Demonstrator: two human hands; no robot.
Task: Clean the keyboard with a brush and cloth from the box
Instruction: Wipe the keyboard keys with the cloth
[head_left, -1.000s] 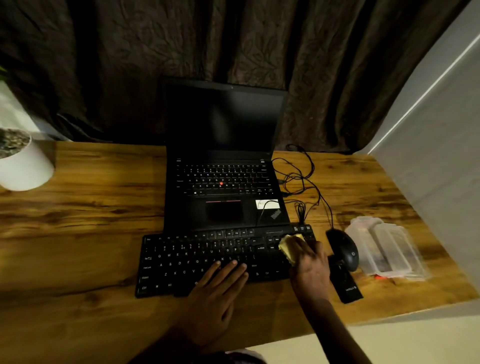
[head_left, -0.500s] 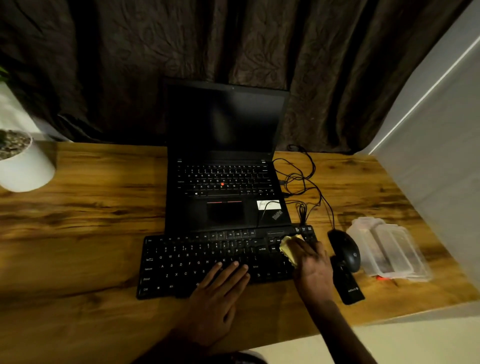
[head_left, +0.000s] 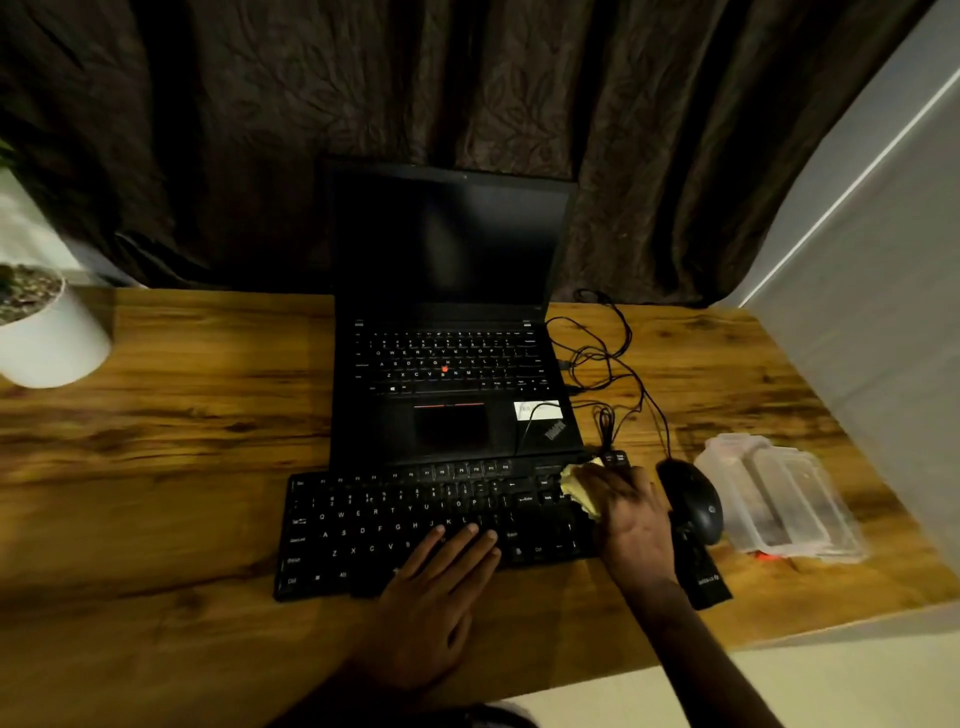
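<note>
A black keyboard (head_left: 374, 525) lies on the wooden desk in front of an open laptop. My left hand (head_left: 434, 592) lies flat with straight fingers on the keyboard's lower middle keys. My right hand (head_left: 631, 525) grips a small yellow cloth (head_left: 579, 491) and presses it on the keyboard's right end. A clear plastic box (head_left: 779, 499) sits at the right of the desk. No brush is visible.
A black laptop (head_left: 447, 332) stands open behind the keyboard, with tangled cables (head_left: 602, 358) to its right. A black mouse (head_left: 693, 501) and a flat black item (head_left: 701, 571) lie beside my right hand. A white plant pot (head_left: 47, 332) stands far left.
My right hand with the cloth has shifted only slightly on the keyboard's right end. My left hand stays pressed flat on the keys.
</note>
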